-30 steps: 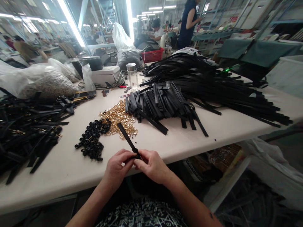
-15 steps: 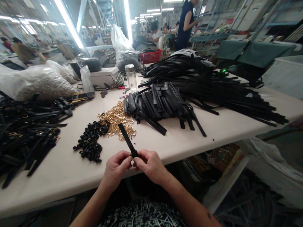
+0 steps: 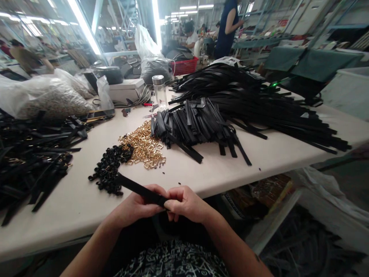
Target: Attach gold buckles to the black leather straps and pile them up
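Note:
A short black strap is pinched between my two hands at the table's front edge. My left hand closes on its middle, and the free end points up and left over the pile of black loops. At the strap's near end, my right hand grips with thumb and fingers, which hide whatever is there. Beyond the hands lies a heap of gold buckles. Right of it rests a stack of short black straps.
Long black strips cover the back right of the table. Straps with gold buckles pile up at left, near a clear plastic bag. A glass bottle stands behind the buckles. A person stands farther back.
The strap has swung from pointing steeply up to lying flatter toward the left. My left hand now wraps more of it, and both hands sit slightly lower.

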{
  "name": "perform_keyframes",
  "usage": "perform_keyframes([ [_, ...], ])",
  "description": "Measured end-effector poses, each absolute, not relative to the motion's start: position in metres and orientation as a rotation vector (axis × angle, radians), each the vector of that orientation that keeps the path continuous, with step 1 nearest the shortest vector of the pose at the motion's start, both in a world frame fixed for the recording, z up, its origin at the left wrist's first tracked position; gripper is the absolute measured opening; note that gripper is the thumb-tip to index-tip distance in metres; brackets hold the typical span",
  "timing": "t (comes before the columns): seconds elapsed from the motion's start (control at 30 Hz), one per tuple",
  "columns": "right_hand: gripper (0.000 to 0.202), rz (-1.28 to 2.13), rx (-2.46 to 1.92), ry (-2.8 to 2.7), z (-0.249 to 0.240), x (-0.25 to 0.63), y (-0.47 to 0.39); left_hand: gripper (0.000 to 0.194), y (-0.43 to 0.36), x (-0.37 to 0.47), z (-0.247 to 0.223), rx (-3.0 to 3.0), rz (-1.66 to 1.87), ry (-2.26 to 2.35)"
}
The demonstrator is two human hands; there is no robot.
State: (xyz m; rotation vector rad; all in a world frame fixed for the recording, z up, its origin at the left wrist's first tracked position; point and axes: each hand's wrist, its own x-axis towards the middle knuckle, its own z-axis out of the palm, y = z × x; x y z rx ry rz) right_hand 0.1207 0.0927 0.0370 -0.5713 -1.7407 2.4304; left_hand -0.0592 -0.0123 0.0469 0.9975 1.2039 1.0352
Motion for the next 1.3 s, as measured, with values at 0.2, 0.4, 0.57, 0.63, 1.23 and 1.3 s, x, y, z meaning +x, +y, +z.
perform_keyframes([
  [0.2, 0.012, 2.279, -0.565, -1.876, 0.043, 0.123, 0.094, 0.035, -0.017, -0.042, 0.013, 0.542, 1.312, 0.966],
  [0.4, 0.014, 1.770, -0.720, -2.119, 0.045, 0.119, 0.089, 0.036, -0.014, -0.032, 0.014, 0.307, 1.465, 0.968],
  [0.57, 0.019, 1.495, -0.705, -2.173, 0.042, 0.117, 0.084, 0.041, -0.012, -0.027, 0.018, 0.517, 1.441, 1.300],
  [0.63, 0.023, 1.516, -0.686, -2.178, 0.040, 0.118, 0.082, 0.041, -0.011, -0.021, 0.020, 0.526, 1.444, 1.339],
  [1.23, 0.048, 1.254, -0.843, -2.106, -0.008, 0.117, 0.122, 0.044, -0.025, -0.095, 0.026, 0.339, 1.893, 1.465],
  [1.3, 0.050, 1.123, -0.960, -2.077, -0.015, 0.121, 0.135, 0.045, -0.033, -0.129, 0.027, 0.195, 2.041, 1.483],
])
